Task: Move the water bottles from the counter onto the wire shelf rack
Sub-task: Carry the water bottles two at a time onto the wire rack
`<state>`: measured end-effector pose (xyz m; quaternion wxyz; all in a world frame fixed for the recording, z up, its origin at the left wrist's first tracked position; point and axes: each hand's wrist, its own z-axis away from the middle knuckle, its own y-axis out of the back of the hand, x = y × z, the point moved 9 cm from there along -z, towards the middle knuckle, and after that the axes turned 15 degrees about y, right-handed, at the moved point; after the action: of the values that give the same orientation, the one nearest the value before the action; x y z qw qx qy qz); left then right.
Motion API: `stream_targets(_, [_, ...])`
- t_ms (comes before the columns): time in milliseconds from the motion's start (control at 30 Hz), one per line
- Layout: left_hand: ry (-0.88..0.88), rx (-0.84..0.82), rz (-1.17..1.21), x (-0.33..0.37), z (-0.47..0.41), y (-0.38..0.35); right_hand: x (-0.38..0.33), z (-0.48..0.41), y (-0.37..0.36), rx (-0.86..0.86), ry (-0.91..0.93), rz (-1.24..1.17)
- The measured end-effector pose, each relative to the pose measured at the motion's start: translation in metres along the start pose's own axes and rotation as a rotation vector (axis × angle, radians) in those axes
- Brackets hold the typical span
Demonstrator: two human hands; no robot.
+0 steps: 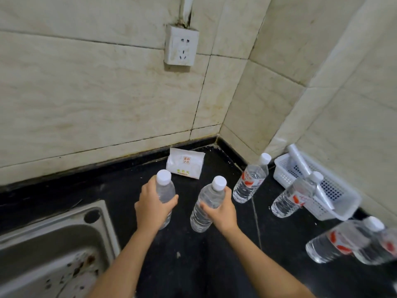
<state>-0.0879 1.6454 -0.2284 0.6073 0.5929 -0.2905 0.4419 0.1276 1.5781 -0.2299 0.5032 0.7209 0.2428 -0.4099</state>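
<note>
2 bare forearms (122,261) (264,263), 2 bare hands (153,208) (222,211)

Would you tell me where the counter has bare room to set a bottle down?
Bare counter runs along the back wall between sink and tissue pack, and right of the right forearm. The right side is crowded: bottles cluster by the basket.

clear plastic bottles (247,186), steel sink (53,244)

I am in a home kitchen corner: stained wall tiles (86,93), a black counter (193,265), a steel sink (53,244), a wall socket (181,45).
</note>
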Motion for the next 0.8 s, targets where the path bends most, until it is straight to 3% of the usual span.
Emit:
stream_targets(300, [-0.111, -0.113, -0.069, 0.001, 0.07, -0.008, 0.009, 0.1, 0.057, 0.114, -0.126, 0.113])
stream_targets(467, [-0.191, -0.298, -0.051, 0.012, 0.123, -0.039, 0.032, 0.168, 0.114, 0.235, -0.27, 0.18])
stream_targets(667, [-0.452, -0.523, -0.125, 0.057, 0.225, -0.099, 0.045, 0.246, 0.187, 0.367, -0.323, 0.249])
stream_targets(800, [-0.5, -0.651, -0.074, 0.072, 0.302, -0.134, 0.057, 0.313, 0.245, 0.505, -0.37, 0.247])
